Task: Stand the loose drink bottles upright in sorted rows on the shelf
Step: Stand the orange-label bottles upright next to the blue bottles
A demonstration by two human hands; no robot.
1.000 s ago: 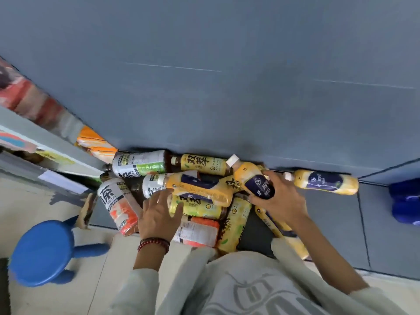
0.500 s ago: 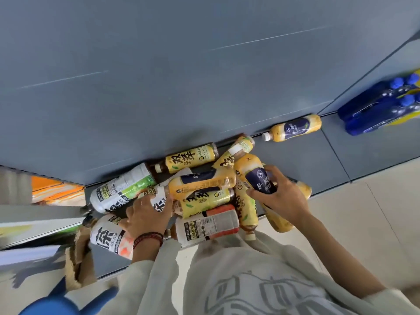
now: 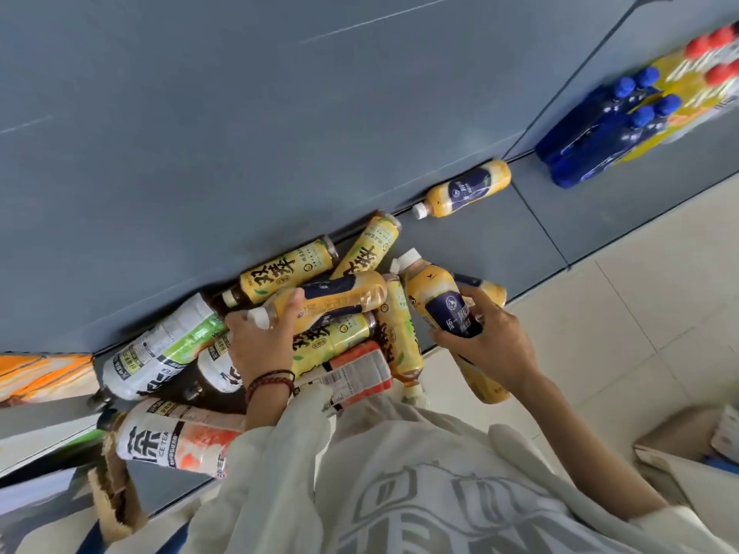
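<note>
**Head view: both hands now on matching bottles**

Change noted: half a second ago my left hand (image 3: 260,345) lay flat on the pile (image 3: 332,341). Now its fingers curl round the neck end of the first navy-label bottle (image 3: 340,297), thumb near the white cap. That bottle lies sideways across the top of the heap, not yet lifted.

My right hand (image 3: 492,341) keeps its grip round the label of the second navy-label bottle (image 3: 440,301), which is tipped further up than before, cap pointing up and away from me. I cannot tell whether its base is clear of the bottles under it.

The view has also swung right. A third navy-label bottle (image 3: 464,189) lies alone on the shelf (image 3: 480,249) against the back wall, well apart from the pile. Blue bottles (image 3: 592,141) stand grouped further right.

Judgement: I hold two of one kind, so a sorted row can start. The bare shelf beside the lone bottle looks the likely spot. Everything else in the pile is on its side; the task is barely begun.
</note>
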